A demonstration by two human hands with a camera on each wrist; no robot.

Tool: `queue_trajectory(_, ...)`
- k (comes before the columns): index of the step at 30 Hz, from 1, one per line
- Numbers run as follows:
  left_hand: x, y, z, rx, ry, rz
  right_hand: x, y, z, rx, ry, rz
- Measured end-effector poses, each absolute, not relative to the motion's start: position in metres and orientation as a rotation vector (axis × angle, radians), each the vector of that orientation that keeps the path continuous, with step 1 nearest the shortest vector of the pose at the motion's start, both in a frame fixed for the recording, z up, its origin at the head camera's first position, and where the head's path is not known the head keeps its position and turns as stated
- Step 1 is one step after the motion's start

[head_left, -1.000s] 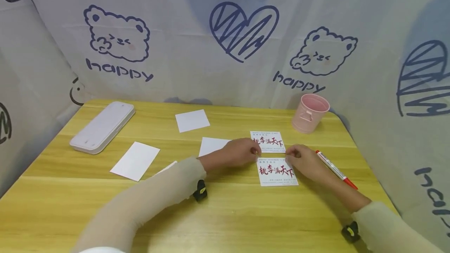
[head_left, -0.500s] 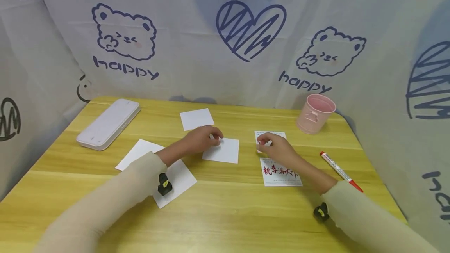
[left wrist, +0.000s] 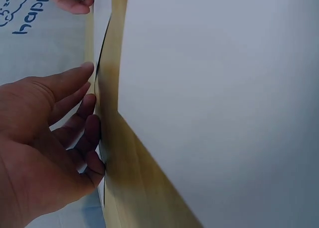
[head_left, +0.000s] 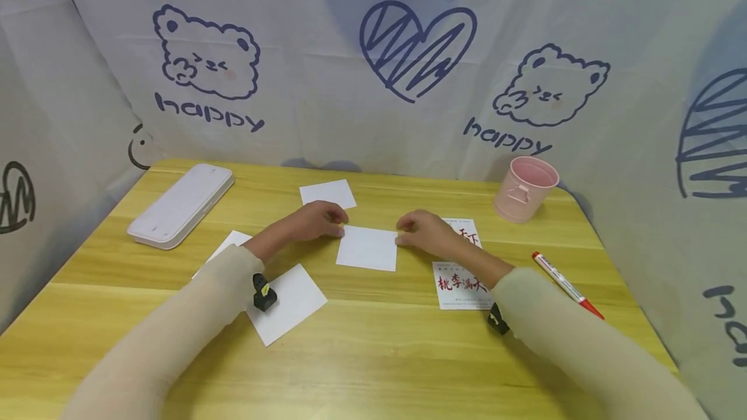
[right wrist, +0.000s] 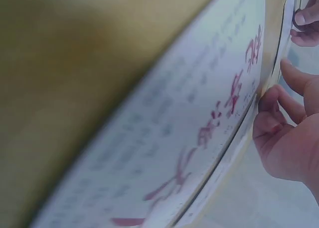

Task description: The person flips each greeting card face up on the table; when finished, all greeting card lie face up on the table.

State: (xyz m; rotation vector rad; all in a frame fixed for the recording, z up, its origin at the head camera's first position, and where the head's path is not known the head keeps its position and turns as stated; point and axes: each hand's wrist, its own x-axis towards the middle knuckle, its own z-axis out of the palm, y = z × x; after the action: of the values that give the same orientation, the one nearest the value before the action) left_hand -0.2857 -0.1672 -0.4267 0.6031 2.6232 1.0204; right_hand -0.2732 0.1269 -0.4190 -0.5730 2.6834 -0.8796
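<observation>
Head cam | my left hand (head_left: 317, 220) + right hand (head_left: 428, 233) sit apart, thumbs kinda spread, at opposite edges of a white card (head_left: 367, 251)

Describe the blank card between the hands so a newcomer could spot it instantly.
On the yellow table, look between the white case and the pink cup. A blank white card lies there; unlike its neighbours, it has the left hand and right hand at its far corners.

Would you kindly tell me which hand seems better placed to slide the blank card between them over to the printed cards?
Probably the right hand: it is at the side of the blank card nearest the printed cards, while the left hand is opposite.
</observation>
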Motion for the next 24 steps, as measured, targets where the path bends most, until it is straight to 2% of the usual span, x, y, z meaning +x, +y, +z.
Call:
queue_trajectory(14,-0.283,-0.158,-0.42,0.619,2.621,0.936,-0.281,0.117,-0.426,-0.529,2.694,-0.763)
queue_trajectory(24,-0.277,-0.157,-0.412,0.47,2.539,1.256,-0.274,0.122,-0.411,-0.573,2.604,-1.06)
